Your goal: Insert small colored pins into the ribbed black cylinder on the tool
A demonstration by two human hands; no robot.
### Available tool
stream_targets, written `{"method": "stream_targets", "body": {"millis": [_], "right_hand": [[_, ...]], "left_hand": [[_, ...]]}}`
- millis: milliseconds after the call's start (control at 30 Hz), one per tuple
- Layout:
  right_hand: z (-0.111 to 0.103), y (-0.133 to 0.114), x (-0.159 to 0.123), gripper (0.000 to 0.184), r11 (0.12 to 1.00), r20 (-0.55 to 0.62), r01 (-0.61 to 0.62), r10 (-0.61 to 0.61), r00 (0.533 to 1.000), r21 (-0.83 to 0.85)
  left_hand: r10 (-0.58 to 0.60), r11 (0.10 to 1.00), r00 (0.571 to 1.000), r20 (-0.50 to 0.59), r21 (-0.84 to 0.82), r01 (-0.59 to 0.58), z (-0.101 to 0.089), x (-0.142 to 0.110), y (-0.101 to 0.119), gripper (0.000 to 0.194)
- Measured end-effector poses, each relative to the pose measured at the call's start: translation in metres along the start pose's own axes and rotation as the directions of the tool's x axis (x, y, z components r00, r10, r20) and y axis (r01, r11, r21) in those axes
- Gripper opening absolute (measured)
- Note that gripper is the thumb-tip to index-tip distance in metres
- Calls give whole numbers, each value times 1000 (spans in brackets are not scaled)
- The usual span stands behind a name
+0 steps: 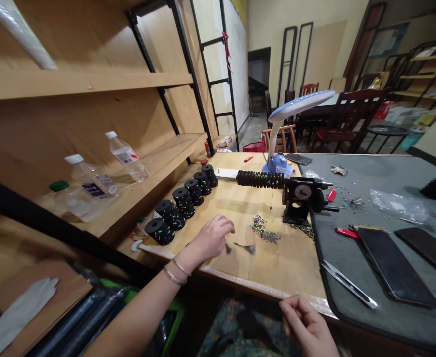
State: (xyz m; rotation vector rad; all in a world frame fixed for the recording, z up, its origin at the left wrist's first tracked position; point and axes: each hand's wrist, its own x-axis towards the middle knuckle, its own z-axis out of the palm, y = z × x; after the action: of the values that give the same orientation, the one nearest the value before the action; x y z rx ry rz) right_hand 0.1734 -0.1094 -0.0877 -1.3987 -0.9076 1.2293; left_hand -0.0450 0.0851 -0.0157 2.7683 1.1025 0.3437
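My left hand [215, 237] is over the wooden table, fingers bent and drawn together; what they hold, if anything, is hidden. Just below its fingertips is a small dark tuft of fibres [228, 249], and I cannot tell whether it touches them. A second grey tuft [245, 247] lies to the right. Beyond it is a heap of pins with coloured heads [264, 230]. My right hand [307, 322] is at the table's front edge, thumb pressed to the curled index finger; nothing I can name shows there. Black ridged spools [160, 232] with green flecks stand left.
A black hand-cranked winder [301, 196] carries a ridged black roll [260, 179]. Behind it stands a blue desk lamp [277, 162]. On the grey mat [337, 238] at right lie thread snips [350, 285] and a dark phone [396, 265]. Plastic bottles [127, 156] lean on the left shelf.
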Motion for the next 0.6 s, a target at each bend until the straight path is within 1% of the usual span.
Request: {"method": "stream_targets", "body": {"millis": [33, 100, 167, 233, 300, 367, 433, 500, 567, 600], "right_hand": [[2, 0, 0, 52, 1000, -18, 5, -5, 1000, 10], [6, 0, -2, 50, 999, -55, 15, -13, 998, 33], [8, 0, -3, 49, 999, -67, 13, -10, 998, 46], [8, 0, -5, 50, 999, -70, 0, 4, 998, 51], [8, 0, -5, 50, 998, -73, -9, 14, 997, 56], [8, 1, -6, 51, 998, -75, -20, 25, 997, 65], [10, 1, -6, 52, 996, -73, -31, 37, 997, 82], [14, 0, -6, 53, 993, -62, -48, 55, 997, 111], [18, 0, -7, 53, 989, -52, -68, 76, 996, 131], [19, -1, -8, 53, 988, -51, -78, 86, 995, 134]], "left_hand": [[46, 999, 999, 10, 13, -46, 0, -5, 2, 37], [91, 994, 996, 17, 50, -92, 6, -13, 4, 29], [84, 994, 996, 8, 74, -84, 14, -17, 2, 20], [72, 995, 997, -5, 66, -71, 19, -19, 0, 17], [64, 996, 998, -25, 56, -63, 19, -22, 0, 16], [56, 998, 997, -55, 16, -56, 15, -26, 4, 15], [21, 994, 996, -82, -109, -30, 9, -32, 12, 12], [-74, 951, 995, -73, -305, 48, 7, -40, 26, 8], [-207, 852, 978, -2, -493, 179, 11, -49, 43, 6], [-266, 778, 963, 55, -578, 248, 16, -54, 52, 6]]}}
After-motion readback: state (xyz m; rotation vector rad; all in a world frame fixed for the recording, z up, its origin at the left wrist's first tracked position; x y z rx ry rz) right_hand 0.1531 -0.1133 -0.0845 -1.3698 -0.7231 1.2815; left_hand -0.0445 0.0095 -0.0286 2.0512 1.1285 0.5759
